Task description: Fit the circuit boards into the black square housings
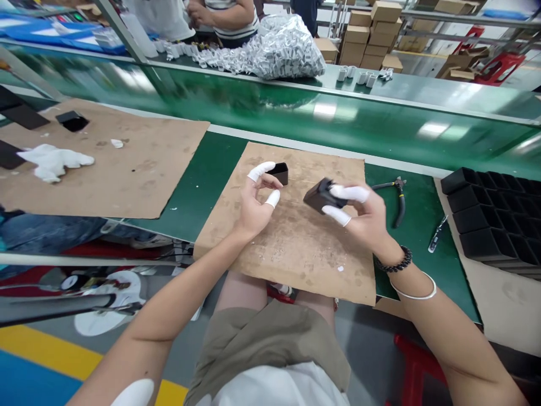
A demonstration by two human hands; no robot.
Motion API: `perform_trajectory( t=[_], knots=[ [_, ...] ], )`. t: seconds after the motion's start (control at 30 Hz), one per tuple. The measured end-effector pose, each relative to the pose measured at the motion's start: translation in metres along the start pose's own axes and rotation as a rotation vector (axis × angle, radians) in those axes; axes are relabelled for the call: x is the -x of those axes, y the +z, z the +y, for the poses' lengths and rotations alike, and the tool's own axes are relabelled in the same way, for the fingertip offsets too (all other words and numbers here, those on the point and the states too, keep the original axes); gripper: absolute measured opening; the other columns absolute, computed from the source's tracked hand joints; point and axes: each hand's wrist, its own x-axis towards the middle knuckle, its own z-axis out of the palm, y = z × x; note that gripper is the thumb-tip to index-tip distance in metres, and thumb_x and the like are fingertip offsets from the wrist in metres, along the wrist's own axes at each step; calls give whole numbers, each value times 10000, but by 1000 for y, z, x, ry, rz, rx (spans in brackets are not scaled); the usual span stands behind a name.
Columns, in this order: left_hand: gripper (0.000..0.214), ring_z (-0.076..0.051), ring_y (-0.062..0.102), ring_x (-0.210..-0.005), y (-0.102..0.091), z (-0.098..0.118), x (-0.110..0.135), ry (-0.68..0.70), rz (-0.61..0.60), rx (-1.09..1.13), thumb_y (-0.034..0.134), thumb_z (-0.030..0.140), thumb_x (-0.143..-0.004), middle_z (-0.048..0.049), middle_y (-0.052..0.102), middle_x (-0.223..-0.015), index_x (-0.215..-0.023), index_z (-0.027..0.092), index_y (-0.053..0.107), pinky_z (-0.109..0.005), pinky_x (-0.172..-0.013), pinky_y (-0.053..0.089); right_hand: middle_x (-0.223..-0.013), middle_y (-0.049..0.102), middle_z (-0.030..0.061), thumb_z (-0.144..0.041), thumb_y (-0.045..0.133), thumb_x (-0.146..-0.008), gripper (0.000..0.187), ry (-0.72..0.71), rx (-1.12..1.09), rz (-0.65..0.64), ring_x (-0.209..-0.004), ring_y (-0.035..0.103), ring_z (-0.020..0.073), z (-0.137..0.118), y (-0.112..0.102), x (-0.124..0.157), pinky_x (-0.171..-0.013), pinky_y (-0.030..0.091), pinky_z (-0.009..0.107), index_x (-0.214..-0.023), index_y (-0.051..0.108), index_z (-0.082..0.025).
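Observation:
My right hand (pixel 361 211), white covers on its thumb and a finger, grips a small black plastic box (pixel 316 195) by one end. The box is tilted, raised over a stained cardboard sheet (pixel 296 248). My left hand (pixel 257 203), also with white finger covers, is open, thumb and fingers apart. Just behind its fingertips a second black box (pixel 282 174) stands on the cardboard with its open end up; the fingers hide part of it. Whether they touch it I cannot tell.
Right of the cardboard lie cutting pliers (pixel 398 197) and a small pen-like tool (pixel 437 234). Stacked black boxes (pixel 486 220) stand at far right. At left, a white glove (pixel 54 160) lies on another cardboard sheet (pixel 139 169). Beyond the green conveyor, a bag of small parts (pixel 287 48) sits near co-workers.

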Motion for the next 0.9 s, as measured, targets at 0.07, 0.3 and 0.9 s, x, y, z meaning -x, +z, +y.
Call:
perform_trajectory(
  t=[0.07,0.3,0.9],
  knots=[
    [528,-159,660,-893,2,-2,0,37,15,-6,600,157,-826,-14,647,-903,-1341,230,506,-345,-880,564,-998,712,81,-369,746,-865,214,19,31,-23,-953,696,264,3,2,0,-835,620,454,-1041,706,-254],
    [503,-156,651,-873,3,2,4,72,-12,-27,589,146,-867,-16,643,-907,-1359,217,511,-364,-911,550,-973,715,72,-381,764,-855,206,-16,5,128,-918,701,253,7,1,0,-813,616,443,-1007,706,-255],
    [374,-197,681,-994,2,5,7,122,-157,-70,613,273,-928,-77,699,-1080,-1297,213,595,-386,-950,558,-1037,654,77,-250,653,-923,197,-12,175,-202,-874,655,236,13,18,9,-770,573,391,-1120,658,-251]
  ],
)
